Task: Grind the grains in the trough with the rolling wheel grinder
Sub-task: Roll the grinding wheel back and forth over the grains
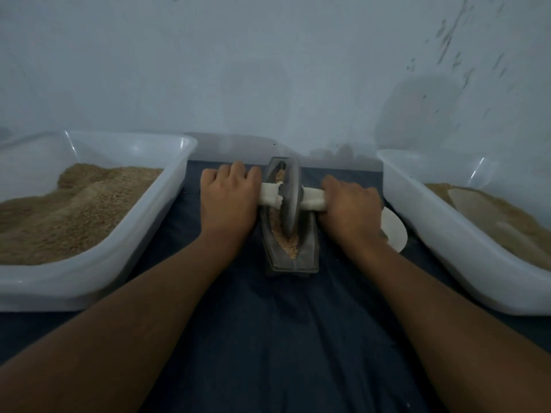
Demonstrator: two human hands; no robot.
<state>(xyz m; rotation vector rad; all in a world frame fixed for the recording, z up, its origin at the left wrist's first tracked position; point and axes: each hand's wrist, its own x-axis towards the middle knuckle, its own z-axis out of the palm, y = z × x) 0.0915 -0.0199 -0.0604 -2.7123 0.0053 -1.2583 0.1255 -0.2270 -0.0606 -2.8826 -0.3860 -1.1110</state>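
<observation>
A dark metal boat-shaped trough (301, 254) stands lengthwise on the blue cloth in the middle. Tan grains (287, 245) lie along its groove. A grey rolling wheel (290, 198) stands upright in the groove, around the trough's middle. A white-wrapped axle handle (311, 199) sticks out on both sides of the wheel. My left hand (228, 201) grips the left end of the handle. My right hand (350, 205) grips the right end. Both forearms reach in from the bottom of the view.
A white plastic tub (167, 210) heaped with tan grain sits at the left. Another white tub (417, 204) with finer tan meal and a pale scoop (471, 204) sits at the right. A white round dish (395, 231) lies behind my right hand. A pale wall stands close behind.
</observation>
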